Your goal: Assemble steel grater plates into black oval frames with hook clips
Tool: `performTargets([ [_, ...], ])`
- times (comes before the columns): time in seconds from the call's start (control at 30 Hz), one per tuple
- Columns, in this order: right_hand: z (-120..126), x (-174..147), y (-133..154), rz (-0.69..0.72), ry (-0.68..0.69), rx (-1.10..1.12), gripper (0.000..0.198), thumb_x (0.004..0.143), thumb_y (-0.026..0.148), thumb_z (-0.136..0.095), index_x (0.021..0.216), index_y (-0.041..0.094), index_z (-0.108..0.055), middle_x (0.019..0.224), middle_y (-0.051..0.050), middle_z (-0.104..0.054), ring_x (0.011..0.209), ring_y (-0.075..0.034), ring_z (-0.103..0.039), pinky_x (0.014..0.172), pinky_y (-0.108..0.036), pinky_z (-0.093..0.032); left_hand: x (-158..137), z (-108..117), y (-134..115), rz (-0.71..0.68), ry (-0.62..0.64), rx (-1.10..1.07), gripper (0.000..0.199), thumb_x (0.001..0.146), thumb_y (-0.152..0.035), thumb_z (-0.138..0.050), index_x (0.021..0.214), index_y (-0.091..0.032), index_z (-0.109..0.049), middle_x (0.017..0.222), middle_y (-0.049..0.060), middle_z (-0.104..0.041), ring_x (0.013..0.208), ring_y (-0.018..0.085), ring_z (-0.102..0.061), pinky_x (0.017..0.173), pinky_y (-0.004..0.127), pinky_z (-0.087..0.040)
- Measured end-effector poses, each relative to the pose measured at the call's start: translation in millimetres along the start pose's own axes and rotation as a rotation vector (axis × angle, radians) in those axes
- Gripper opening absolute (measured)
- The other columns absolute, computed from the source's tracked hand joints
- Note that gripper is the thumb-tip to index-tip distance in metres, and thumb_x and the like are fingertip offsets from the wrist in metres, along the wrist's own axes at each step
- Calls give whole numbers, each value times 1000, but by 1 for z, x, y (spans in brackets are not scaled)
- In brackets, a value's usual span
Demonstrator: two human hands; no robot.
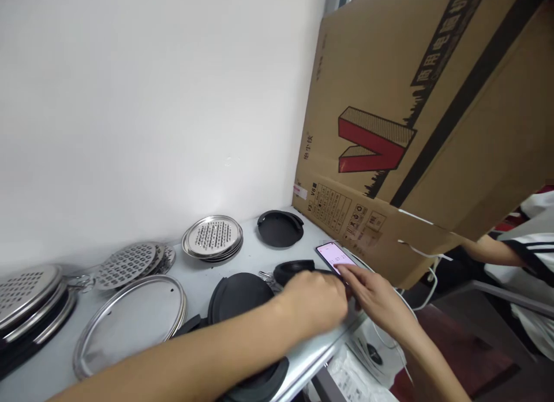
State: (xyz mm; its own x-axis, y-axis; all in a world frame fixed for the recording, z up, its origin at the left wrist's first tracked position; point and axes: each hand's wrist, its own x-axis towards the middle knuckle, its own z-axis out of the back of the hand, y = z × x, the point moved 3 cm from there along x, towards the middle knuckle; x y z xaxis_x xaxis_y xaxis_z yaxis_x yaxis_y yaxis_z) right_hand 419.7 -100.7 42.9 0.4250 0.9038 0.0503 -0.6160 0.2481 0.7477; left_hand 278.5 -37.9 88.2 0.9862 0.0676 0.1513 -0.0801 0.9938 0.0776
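Note:
My left hand (pixel 315 298) is closed, slightly blurred, over a black round pan-like part (pixel 292 269) whose rim shows behind the knuckles. On the part's right end, my right hand (pixel 374 295) has its fingers bent inward, one finger lying over the lower edge of a lit phone (pixel 333 256). The fingertips of both hands are partly hidden. Under my left forearm lies a black disc with a raised rim (pixel 240 295). Some small metal pieces (pixel 269 280) rest between that disc and the part in my hands.
Along the wall stand a black round pan (pixel 280 229), a stack of perforated metal discs (pixel 215 236), grater-like discs (pixel 125 266), a large metal tray stack (pixel 134 315) and more stacked discs (pixel 30 292). A big cardboard box (pixel 381 73) and white cables (pixel 428 275) are right. Another person's arm (pixel 493 251) shows beyond.

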Motion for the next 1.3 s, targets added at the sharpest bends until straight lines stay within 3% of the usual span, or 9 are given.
performTargets([
  [0.13, 17, 27, 53, 241, -187, 24, 45, 97, 49, -42, 121, 20, -66, 100, -10, -69, 85, -22, -66, 76, -33, -54, 4, 49, 54, 182, -64, 43, 27, 94, -11, -39, 107, -4, -61, 84, 16, -72, 74, 28, -72, 62, 36, -54],
  [0.27, 16, 46, 115, 482, -268, 43, 37, 91, 43, -59, 118, 20, -69, 92, -8, -65, 86, -21, -63, 78, -31, -52, -27, 109, 85, 367, -139, 100, 29, 100, -22, -35, 100, -10, -61, 82, 12, -71, 73, 25, -69, 64, 33, -49],
  [0.37, 0, 44, 153, 612, -161, 179, 27, 89, 36, -64, 110, 21, -72, 86, -5, -66, 76, -17, -63, 72, -29, -52, -70, 148, 86, 473, -146, 120, 29, 99, -25, -36, 88, -16, -62, 73, 5, -68, 65, 20, -65, 59, 28, -41],
  [0.5, -30, 24, 187, 661, 171, 408, 26, 95, 33, -57, 112, 22, -73, 80, -3, -68, 68, -15, -64, 65, -27, -52, -135, 172, 76, 652, -87, -53, 36, 100, -32, -36, 73, -20, -58, 64, -1, -61, 57, 15, -56, 55, 25, -34],
  [0.73, -74, -21, 213, 765, 315, 386, 25, 95, 23, -57, 112, 30, -72, 98, -3, -69, 86, -15, -64, 72, -26, -51, -231, 136, 47, 953, -164, -554, 43, 99, -46, -35, 77, -21, -62, 74, -2, -63, 71, 16, -58, 62, 24, -41],
  [0.87, -95, -43, 213, 799, 512, 303, 34, 92, 14, -58, 117, 35, -69, 98, 1, -71, 89, -14, -65, 80, -25, -50, -258, 105, 30, 1042, -226, -732, 40, 97, -47, -40, 83, -20, -67, 79, -1, -66, 74, 17, -58, 65, 23, -44],
  [1.0, -102, -60, 210, 832, 607, 200, 34, 91, 11, -57, 115, 32, -69, 91, 2, -70, 82, -12, -64, 72, -22, -49, -273, 88, 12, 1092, -141, -923, 39, 96, -46, -42, 84, -21, -68, 80, -2, -67, 77, 17, -59, 67, 23, -45],
  [1.17, -108, -76, 200, 913, 564, 109, 21, 94, 14, -54, 103, 23, -70, 83, -2, -68, 74, -14, -64, 66, -24, -52, -289, 74, -2, 1138, -75, -973, 35, 99, -45, -40, 86, -25, -65, 87, -5, -67, 89, 15, -59, 79, 22, -43],
  [1.3, -115, -85, 191, 985, 363, 146, 23, 89, 9, -59, 107, 19, -69, 81, -5, -69, 69, -15, -65, 59, -24, -54, -293, 66, -7, 1127, -38, -948, 38, 101, -44, -36, 81, -24, -61, 81, -6, -65, 83, 14, -59, 76, 22, -42],
])
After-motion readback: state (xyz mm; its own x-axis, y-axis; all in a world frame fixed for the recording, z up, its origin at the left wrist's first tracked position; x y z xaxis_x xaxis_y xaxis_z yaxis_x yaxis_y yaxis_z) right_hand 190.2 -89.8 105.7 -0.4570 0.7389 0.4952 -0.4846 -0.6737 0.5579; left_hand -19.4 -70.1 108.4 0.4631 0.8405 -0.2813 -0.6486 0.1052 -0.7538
